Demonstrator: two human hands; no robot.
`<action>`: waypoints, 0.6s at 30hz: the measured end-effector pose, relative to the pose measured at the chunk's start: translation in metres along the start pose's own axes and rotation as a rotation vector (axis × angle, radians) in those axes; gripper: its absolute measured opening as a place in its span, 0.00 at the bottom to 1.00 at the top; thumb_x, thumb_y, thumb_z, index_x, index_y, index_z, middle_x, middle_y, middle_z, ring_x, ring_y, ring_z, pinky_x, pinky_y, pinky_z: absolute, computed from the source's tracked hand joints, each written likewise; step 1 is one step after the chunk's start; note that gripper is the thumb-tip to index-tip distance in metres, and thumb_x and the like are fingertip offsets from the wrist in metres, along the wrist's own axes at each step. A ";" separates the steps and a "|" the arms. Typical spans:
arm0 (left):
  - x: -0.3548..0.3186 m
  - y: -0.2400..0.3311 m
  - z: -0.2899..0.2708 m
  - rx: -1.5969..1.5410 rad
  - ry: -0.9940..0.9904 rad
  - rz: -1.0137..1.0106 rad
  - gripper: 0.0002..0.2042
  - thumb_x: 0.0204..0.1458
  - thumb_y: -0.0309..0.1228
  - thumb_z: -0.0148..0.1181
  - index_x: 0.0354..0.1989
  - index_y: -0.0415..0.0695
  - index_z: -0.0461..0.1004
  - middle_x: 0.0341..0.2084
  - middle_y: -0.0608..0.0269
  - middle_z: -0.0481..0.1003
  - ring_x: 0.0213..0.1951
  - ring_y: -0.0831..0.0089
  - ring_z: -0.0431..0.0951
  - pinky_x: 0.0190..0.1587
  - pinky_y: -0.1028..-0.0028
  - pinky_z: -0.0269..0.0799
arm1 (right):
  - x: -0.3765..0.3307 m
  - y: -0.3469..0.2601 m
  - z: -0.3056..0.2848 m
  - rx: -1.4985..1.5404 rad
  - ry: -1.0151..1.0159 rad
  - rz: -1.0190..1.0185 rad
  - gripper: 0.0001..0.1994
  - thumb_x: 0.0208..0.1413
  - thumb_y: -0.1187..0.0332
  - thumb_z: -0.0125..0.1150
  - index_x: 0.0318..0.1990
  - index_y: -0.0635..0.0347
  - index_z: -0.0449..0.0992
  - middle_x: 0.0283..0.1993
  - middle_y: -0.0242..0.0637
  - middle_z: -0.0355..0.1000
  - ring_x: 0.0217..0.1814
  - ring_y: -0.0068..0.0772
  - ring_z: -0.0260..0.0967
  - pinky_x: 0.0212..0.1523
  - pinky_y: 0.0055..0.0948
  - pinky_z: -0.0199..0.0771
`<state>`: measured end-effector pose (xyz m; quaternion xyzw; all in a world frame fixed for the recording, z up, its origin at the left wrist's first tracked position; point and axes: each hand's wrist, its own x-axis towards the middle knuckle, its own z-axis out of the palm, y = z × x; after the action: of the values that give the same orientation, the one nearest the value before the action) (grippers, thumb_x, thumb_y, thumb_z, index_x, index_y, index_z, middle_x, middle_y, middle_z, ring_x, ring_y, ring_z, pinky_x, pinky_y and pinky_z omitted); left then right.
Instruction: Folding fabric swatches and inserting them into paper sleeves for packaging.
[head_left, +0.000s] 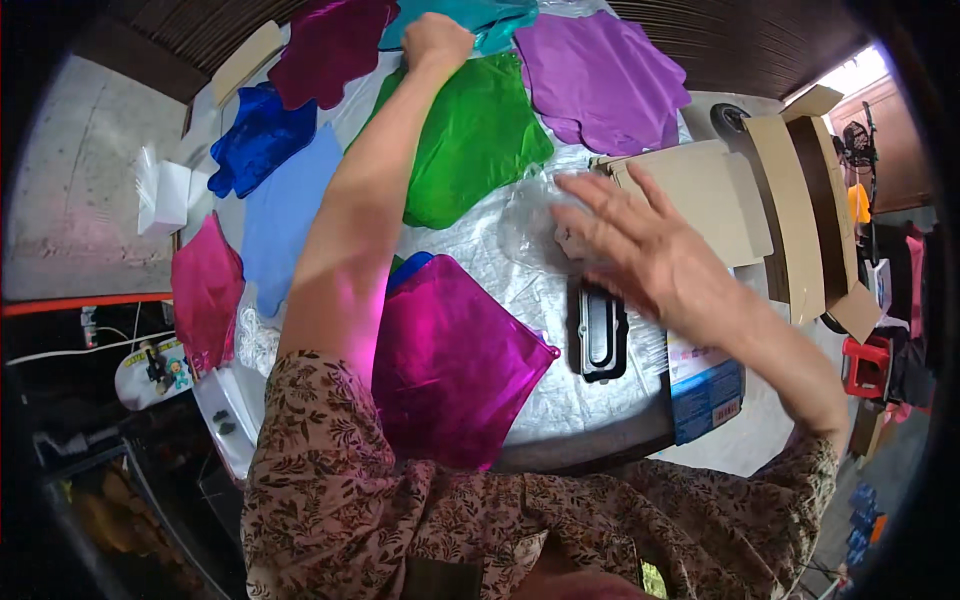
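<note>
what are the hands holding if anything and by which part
Cannot be told for the left hand: its fingertips are hidden at the teal foil. The right hand, blurred and spread open, appears to hold nothing.

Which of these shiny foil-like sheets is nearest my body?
The glossy magenta foil-like sheet with the pointed right corner: it reaches your leaf-patterned brown shirt in view; other colours show farther off.

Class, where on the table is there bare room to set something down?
Bare silver cover shows between the magenta foil and the black object, and between that object and the near edge. Clear plastic lies by the right hand; the far side is crowded with foil around the left hand, the right with cardboard and a blue package.
</note>
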<state>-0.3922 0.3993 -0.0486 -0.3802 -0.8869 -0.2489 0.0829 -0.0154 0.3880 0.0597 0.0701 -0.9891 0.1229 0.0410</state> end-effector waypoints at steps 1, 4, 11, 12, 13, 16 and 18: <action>0.001 -0.006 -0.001 -0.128 -0.016 -0.106 0.11 0.45 0.39 0.72 0.30 0.45 0.86 0.35 0.50 0.83 0.39 0.57 0.84 0.43 0.64 0.81 | 0.010 0.013 0.004 0.023 0.019 -0.004 0.36 0.53 0.71 0.67 0.70 0.61 0.61 0.75 0.47 0.55 0.75 0.48 0.56 0.76 0.56 0.46; 0.008 -0.026 0.005 -0.402 -0.044 -0.259 0.12 0.42 0.38 0.75 0.31 0.43 0.86 0.32 0.55 0.84 0.35 0.64 0.83 0.39 0.67 0.79 | 0.055 0.047 0.009 0.001 0.069 0.002 0.33 0.56 0.74 0.62 0.70 0.63 0.59 0.71 0.51 0.60 0.73 0.51 0.58 0.75 0.49 0.51; 0.010 -0.036 0.017 -0.954 -0.149 -0.393 0.07 0.43 0.32 0.75 0.31 0.47 0.87 0.30 0.69 0.83 0.31 0.75 0.80 0.37 0.72 0.77 | 0.194 0.167 0.076 -0.215 0.225 0.004 0.23 0.62 0.70 0.53 0.64 0.64 0.64 0.64 0.50 0.69 0.66 0.52 0.66 0.66 0.45 0.65; 0.007 -0.036 0.016 -0.966 -0.148 -0.369 0.06 0.44 0.31 0.74 0.31 0.47 0.87 0.29 0.68 0.83 0.31 0.74 0.80 0.36 0.71 0.77 | 0.210 0.170 0.078 -0.225 0.136 0.056 0.22 0.64 0.67 0.51 0.64 0.64 0.65 0.63 0.49 0.69 0.65 0.52 0.66 0.66 0.47 0.64; 0.005 -0.036 0.015 -0.979 -0.149 -0.342 0.05 0.45 0.29 0.73 0.32 0.46 0.86 0.29 0.68 0.82 0.31 0.73 0.80 0.35 0.71 0.76 | 0.224 0.173 0.080 -0.237 0.047 0.109 0.22 0.65 0.64 0.49 0.63 0.64 0.65 0.63 0.49 0.69 0.65 0.52 0.66 0.66 0.49 0.63; 0.008 -0.034 0.002 -0.766 -0.038 -0.163 0.05 0.47 0.27 0.71 0.34 0.46 0.86 0.30 0.66 0.82 0.31 0.71 0.80 0.35 0.71 0.76 | 0.246 0.182 0.097 -0.253 0.057 0.142 0.21 0.68 0.59 0.46 0.61 0.64 0.66 0.62 0.48 0.70 0.65 0.51 0.66 0.67 0.53 0.61; 0.014 -0.031 -0.008 -0.312 0.148 0.127 0.08 0.48 0.24 0.69 0.37 0.44 0.85 0.32 0.62 0.82 0.32 0.69 0.80 0.37 0.71 0.76 | 0.252 0.190 0.117 -0.251 0.241 0.120 0.22 0.70 0.54 0.43 0.59 0.63 0.68 0.61 0.48 0.71 0.64 0.51 0.67 0.68 0.56 0.59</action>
<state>-0.4244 0.3863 -0.0486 -0.4243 -0.8032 -0.4050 0.1037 -0.3001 0.5092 -0.0733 -0.0101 -0.9870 0.0084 0.1601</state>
